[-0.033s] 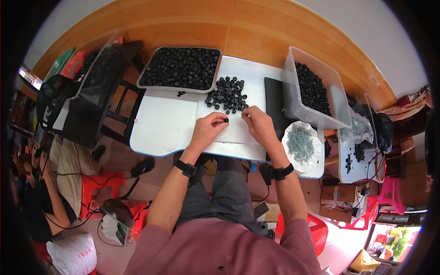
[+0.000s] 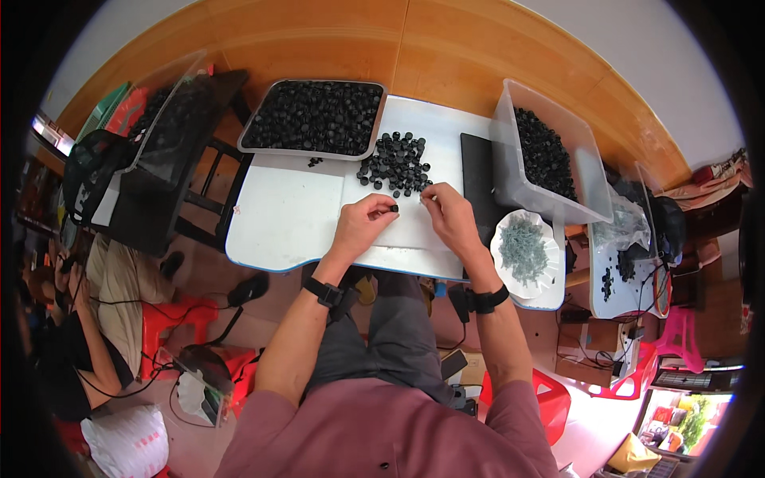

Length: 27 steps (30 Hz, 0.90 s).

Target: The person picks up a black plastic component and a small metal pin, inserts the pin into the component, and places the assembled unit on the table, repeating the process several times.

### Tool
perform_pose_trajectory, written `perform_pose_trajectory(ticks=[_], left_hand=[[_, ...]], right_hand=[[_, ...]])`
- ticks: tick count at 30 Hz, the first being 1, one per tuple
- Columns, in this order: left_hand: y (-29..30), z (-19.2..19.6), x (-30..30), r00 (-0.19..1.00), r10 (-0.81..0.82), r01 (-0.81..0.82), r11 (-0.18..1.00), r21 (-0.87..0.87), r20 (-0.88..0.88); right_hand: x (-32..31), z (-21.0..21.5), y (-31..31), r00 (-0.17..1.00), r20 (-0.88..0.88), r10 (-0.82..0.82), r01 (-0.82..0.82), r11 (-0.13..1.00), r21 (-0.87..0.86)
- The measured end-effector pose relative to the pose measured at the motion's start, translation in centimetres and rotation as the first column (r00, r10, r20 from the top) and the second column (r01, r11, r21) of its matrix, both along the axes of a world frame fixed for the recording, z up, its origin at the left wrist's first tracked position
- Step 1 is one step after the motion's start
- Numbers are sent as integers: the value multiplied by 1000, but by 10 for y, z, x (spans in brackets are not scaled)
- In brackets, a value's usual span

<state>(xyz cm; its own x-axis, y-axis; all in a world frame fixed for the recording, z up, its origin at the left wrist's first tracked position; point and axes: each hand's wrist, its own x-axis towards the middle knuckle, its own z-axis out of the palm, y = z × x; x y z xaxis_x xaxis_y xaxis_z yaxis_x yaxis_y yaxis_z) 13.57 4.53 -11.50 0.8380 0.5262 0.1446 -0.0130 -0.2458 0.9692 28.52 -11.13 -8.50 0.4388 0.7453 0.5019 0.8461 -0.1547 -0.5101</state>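
Note:
Between the thumb and fingertips of my left hand (image 2: 362,224) is a small round black cap (image 2: 394,209), held just above the white table (image 2: 295,209). My right hand (image 2: 449,217) is a short way to its right, thumb and forefinger pinched together. Whatever lies in that pinch is too small to make out. Just beyond both hands spreads a loose pile of black caps (image 2: 392,162). To the right of my right hand, a fluted white dish (image 2: 550,279) holds many thin grey-green pieces.
A metal tray (image 2: 247,143) full of black caps stands at the back left. On the right, a clear plastic bin (image 2: 530,197) holds more black parts, beside a dark flat board (image 2: 476,171). Another person (image 2: 96,342) sits at the far left near a red stool (image 2: 179,319).

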Motion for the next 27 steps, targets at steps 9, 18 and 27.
perform_pose_trajectory(ticks=[9, 18, 27], left_hand=[[-4, 1, 3, 999, 35, -35, 999, 5, -35], [-1, 0, 3, 998, 49, -47, 997, 59, -36], [-1, 0, 3, 999, 43, -42, 999, 28, -26]], right_hand=[[-39, -30, 25, 536, -835, 128, 233, 928, 292], [-42, -44, 28, 596, -802, 51, 250, 937, 245], [-50, -37, 25, 866, -500, -14, 179, 942, 284]])
